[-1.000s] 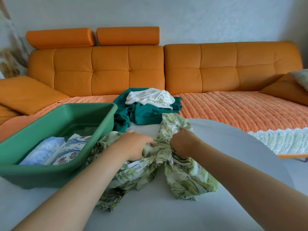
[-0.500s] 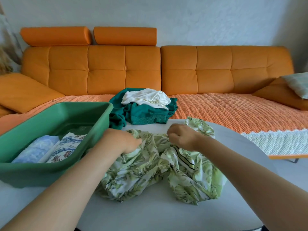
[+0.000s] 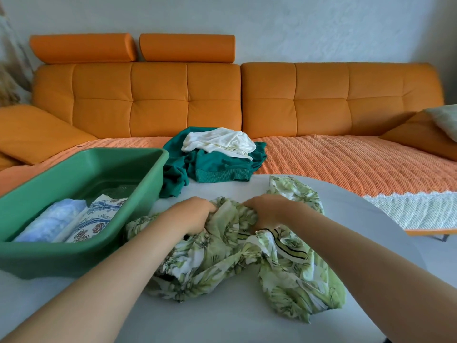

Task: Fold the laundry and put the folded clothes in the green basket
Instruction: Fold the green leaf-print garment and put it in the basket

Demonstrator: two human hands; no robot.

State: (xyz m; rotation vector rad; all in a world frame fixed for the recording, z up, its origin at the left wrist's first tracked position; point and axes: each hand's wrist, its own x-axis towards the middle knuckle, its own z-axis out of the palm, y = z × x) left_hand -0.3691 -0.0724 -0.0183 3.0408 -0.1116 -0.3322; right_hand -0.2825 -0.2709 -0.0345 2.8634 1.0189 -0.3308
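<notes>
A crumpled green leaf-print garment point(image 3: 222, 266) lies on the white round table point(image 3: 222, 318) in front of me. My left hand point(image 3: 193, 214) grips its upper edge on the left, and my right hand point(image 3: 269, 211) grips the same edge on the right; the two fists are a short gap apart. The green basket point(image 3: 81, 256) stands at the left on the table. Inside it lie a folded light blue piece point(image 3: 52, 219) and a folded blue-and-red patterned piece point(image 3: 96, 219).
A dark teal garment point(image 3: 217, 167) with a white garment point(image 3: 220, 142) on top lies at the table's far edge. Behind it runs an orange sofa point(image 3: 296, 102) with a woven orange throw point(image 3: 346, 164) and cushions at both ends.
Both hands slid the leaf-print garment toward the table's far side and spread apart along its upper edge, then drew a little closer again. The fabric has bunched differently.
</notes>
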